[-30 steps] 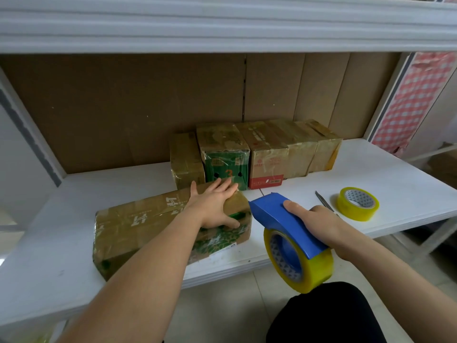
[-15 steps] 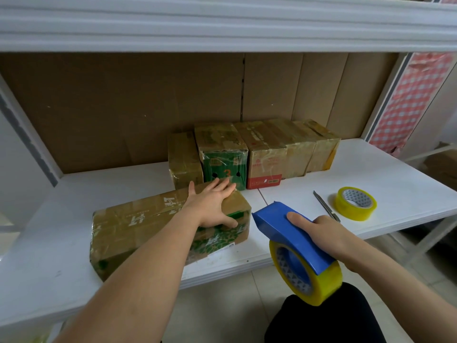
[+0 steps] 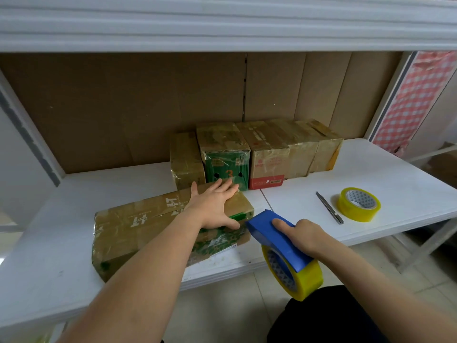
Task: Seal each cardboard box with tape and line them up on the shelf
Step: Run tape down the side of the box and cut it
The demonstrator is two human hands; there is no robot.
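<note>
Pressing flat on the long box (image 3: 148,229), left hand (image 3: 212,206) spread open, fingers straight, thumb hooked over the right end. Right hand (image 3: 300,235) wrapped round the blue tape dispenser (image 3: 279,240), nose at the box's right end, at 3 o'clock from the left hand, yellow roll hanging past the shelf (image 3: 371,174) edge. Looks like sealing in progress: next up, probably planting the tape on that end and dragging it along the top seam while the left hand pins the box. Long box lying askew near the front edge, brown card with green print, glossy with tape already. At 12 o'clock, sealed boxes (image 3: 254,154) lined up against the back. At 3 o'clock, knife (image 3: 330,207) beside spare roll (image 3: 359,204).
</note>
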